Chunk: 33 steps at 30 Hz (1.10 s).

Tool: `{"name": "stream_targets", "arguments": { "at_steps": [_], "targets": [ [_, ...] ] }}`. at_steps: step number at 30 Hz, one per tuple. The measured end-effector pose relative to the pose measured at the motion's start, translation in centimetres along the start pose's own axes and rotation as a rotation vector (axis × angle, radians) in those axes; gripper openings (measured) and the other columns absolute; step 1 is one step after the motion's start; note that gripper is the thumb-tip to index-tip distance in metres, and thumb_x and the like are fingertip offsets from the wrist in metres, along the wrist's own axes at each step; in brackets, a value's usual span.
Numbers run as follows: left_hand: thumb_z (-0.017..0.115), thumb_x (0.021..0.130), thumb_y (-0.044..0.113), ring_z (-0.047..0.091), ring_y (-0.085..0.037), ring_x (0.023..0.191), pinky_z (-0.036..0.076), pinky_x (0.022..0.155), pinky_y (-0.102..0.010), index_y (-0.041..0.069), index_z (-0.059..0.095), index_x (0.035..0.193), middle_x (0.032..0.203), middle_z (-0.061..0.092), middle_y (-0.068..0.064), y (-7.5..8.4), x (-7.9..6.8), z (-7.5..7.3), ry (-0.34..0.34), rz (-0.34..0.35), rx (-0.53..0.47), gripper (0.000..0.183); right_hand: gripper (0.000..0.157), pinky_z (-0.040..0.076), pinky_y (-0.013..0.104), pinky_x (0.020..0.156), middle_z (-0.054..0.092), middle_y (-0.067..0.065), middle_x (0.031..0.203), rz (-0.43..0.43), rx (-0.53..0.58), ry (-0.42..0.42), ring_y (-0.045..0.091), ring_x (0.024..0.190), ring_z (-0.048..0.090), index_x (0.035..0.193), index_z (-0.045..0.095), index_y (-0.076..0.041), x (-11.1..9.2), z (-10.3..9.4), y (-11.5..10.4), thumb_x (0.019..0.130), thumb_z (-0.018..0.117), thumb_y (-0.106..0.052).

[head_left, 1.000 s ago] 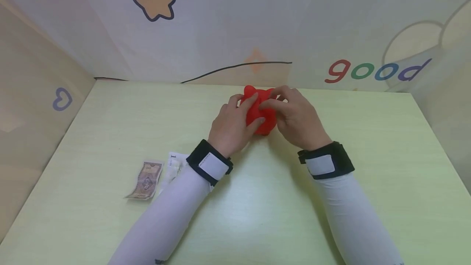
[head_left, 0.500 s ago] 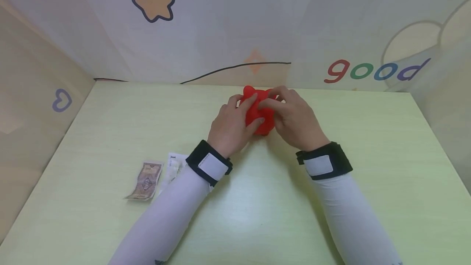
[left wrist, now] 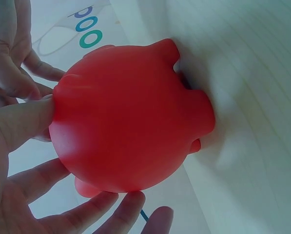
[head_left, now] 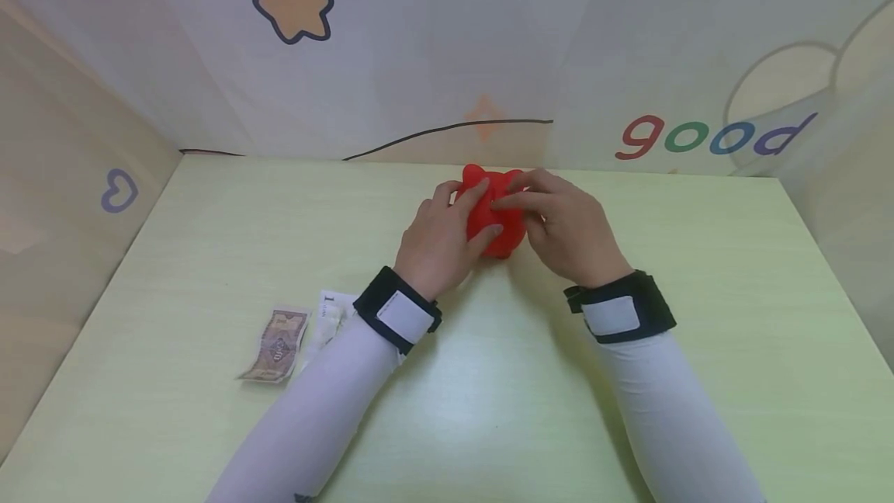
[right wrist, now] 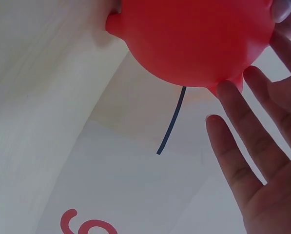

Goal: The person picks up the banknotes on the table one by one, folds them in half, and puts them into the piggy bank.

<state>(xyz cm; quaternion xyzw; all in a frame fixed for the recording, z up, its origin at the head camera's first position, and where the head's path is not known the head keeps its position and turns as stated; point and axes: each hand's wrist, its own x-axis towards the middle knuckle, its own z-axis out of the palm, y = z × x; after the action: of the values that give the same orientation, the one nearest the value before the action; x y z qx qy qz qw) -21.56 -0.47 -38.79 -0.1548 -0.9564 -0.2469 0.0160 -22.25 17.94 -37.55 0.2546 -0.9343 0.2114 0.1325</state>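
Observation:
A red piggy bank (head_left: 511, 228) stands on its short legs near the table's back edge. My left hand (head_left: 436, 245) grips its left side, thumb toward me; in the left wrist view its fingers spread round the rounded body (left wrist: 130, 117). Over the top, my right hand (head_left: 576, 233) has a fingertip at the small slot between the ears. Straight fingers of that hand reach to the bank's far side in the right wrist view, a fingertip (right wrist: 228, 90) right at an ear. No banknote shows between the right fingers.
A creased brown banknote (head_left: 278, 345) lies on the table (head_left: 461, 425) at the left. Beside it a pale banknote (head_left: 334, 315) is partly hidden under my left forearm. A printed cloth wall (head_left: 419, 45) rises close behind the bank.
The right hand's fingers have straightened a little and eased slightly apart over the top of the piggy bank. The left hand and the banknotes keep their places.

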Motion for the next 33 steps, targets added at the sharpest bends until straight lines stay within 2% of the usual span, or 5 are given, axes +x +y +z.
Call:
{"name": "stream_targets", "arguments": {
  "at_steps": [10, 15, 24, 27, 33],
  "targets": [
    [0.069, 0.086, 0.042, 0.050, -0.028, 0.109, 0.059, 0.075, -0.041, 0.022, 0.041, 0.147, 0.141, 0.041, -0.014, -0.1, 0.0, -0.2, -0.003, 0.004, 0.012, 0.070, 0.032, 0.056, 0.045, 0.084, 0.065, 0.009, 0.118, 0.032, -0.039, -0.016, 0.026, 0.108, 0.056, 0.115, 0.073, -0.017, 0.1, -0.2, -0.6, 0.087, 0.063, -0.004],
    [0.068, 0.087, 0.042, 0.052, -0.029, 0.107, 0.059, 0.075, -0.043, 0.022, 0.037, 0.149, 0.143, 0.040, -0.015, -0.1, -0.2, -0.8, -0.046, 0.026, 0.004, 0.072, 0.032, 0.056, 0.045, 0.083, 0.065, 0.009, 0.116, 0.047, 0.005, 0.023, 0.024, 0.104, 0.057, 0.117, 0.071, -0.014, 0.1, -0.2, -1.5, 0.086, 0.068, -0.009],
    [0.059, 0.093, 0.039, 0.053, -0.021, 0.104, 0.055, 0.081, -0.041, 0.014, 0.046, 0.143, 0.132, 0.052, -0.011, 0.7, -2.5, -5.5, -0.124, 0.072, -0.077, 0.057, 0.029, 0.057, 0.041, 0.070, 0.064, 0.006, 0.103, 0.020, 0.291, 0.187, 0.012, 0.087, 0.057, 0.114, 0.066, -0.007, -0.2, -0.4, -5.0, 0.085, 0.070, -0.009],
    [0.057, 0.095, 0.038, 0.053, -0.015, 0.098, 0.055, 0.078, -0.038, 0.014, 0.050, 0.139, 0.126, 0.057, -0.007, 0.4, -3.9, -7.1, -0.119, 0.091, -0.071, 0.051, 0.025, 0.057, 0.038, 0.070, 0.065, 0.002, 0.098, 0.029, 0.410, 0.151, 0.009, 0.083, 0.057, 0.112, 0.064, -0.007, -0.3, -0.4, -6.3, 0.088, 0.068, -0.010],
    [0.057, 0.095, 0.044, 0.053, -0.016, 0.108, 0.053, 0.085, -0.042, 0.015, 0.049, 0.140, 0.131, 0.055, -0.004, -1.6, -6.4, -9.0, -0.162, 0.058, -0.039, 0.055, 0.026, 0.055, 0.034, 0.070, 0.064, -0.004, 0.095, 0.121, 0.547, -0.024, 0.008, 0.079, 0.059, 0.114, 0.062, -0.013, -0.6, 0.4, -7.9, 0.090, 0.068, -0.021]
  ]
}}
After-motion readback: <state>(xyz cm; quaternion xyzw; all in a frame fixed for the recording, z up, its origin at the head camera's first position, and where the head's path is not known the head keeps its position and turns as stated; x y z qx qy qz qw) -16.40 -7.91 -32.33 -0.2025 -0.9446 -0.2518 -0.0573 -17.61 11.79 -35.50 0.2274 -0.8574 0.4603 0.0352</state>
